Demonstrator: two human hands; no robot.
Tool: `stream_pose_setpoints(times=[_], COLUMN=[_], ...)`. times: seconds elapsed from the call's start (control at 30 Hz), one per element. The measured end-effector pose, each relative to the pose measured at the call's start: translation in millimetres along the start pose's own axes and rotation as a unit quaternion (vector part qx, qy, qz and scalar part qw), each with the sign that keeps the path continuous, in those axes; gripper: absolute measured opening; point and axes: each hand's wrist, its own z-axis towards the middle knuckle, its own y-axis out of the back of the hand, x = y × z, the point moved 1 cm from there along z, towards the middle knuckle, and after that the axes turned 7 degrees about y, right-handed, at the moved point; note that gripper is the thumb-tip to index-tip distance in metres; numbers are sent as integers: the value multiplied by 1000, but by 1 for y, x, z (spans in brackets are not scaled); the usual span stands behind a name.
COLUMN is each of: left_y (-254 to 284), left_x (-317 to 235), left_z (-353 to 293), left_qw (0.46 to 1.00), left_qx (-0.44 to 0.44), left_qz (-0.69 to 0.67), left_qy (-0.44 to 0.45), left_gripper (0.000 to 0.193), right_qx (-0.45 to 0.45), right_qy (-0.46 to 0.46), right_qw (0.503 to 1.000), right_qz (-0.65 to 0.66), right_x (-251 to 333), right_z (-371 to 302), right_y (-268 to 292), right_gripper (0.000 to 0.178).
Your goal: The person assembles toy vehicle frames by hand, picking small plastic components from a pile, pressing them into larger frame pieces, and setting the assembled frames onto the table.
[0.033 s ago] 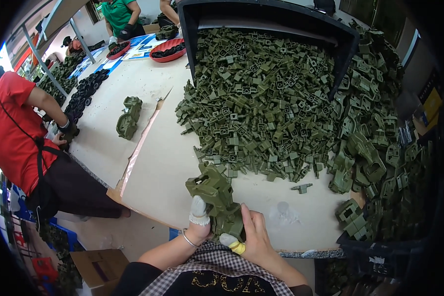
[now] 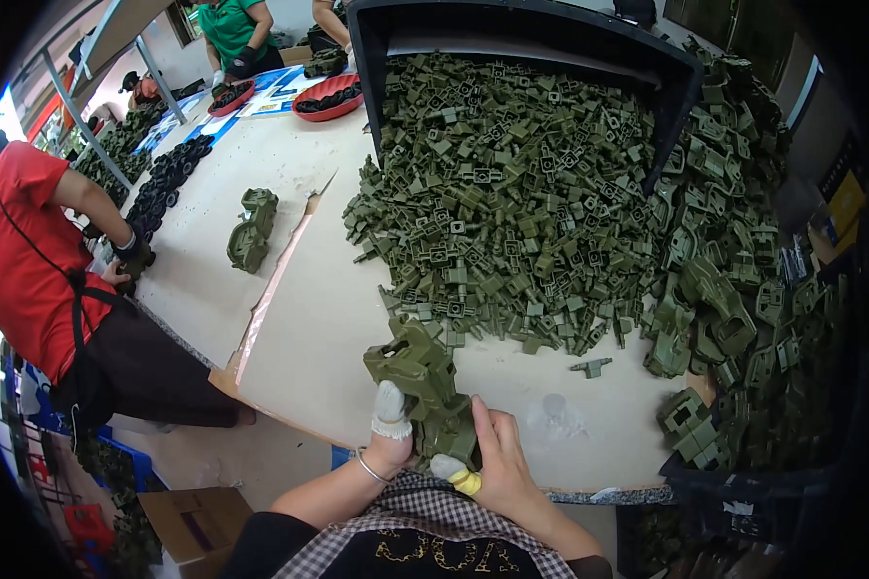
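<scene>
My left hand (image 2: 391, 425), with a white cover on its thumb, holds the left side of an olive-green plastic toy vehicle body (image 2: 415, 367). The body stands tilted just above the near edge of the table, against my checked apron. My right hand (image 2: 492, 463), with white and yellow wrapping on its thumb, grips the lower right side of the same body. Most fingers of both hands are hidden behind it. Beyond the hands spreads a big heap of small olive-green plastic parts (image 2: 512, 212). One loose small part (image 2: 590, 368) lies apart, right of the body.
A black bin (image 2: 686, 96) lies tipped behind the heap. More green vehicle shells (image 2: 714, 309) pile up at right. Another green body (image 2: 253, 230) lies left on the table (image 2: 309, 309). Black wheels (image 2: 169, 183) and red baskets (image 2: 328, 113) are farther off. A red-shirted co-worker (image 2: 39, 241) stands left.
</scene>
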Motion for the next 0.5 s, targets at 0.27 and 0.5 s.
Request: stream_pose_setpoints(times=[0.27, 0.5], left_y=[5, 11], left_x=[0, 3], left_z=[3, 3], left_qw=[997, 990], left_qx=[-23, -66], left_qz=[70, 122], left_qy=[-18, -27], left_gripper=[48, 43], right_qx=[23, 57], right_qy=[-15, -69], right_qw=[1000, 995], right_qz=[0, 33], right_x=[0, 0], right_z=[-1, 14], right_y=[-3, 2], right_gripper=[87, 86])
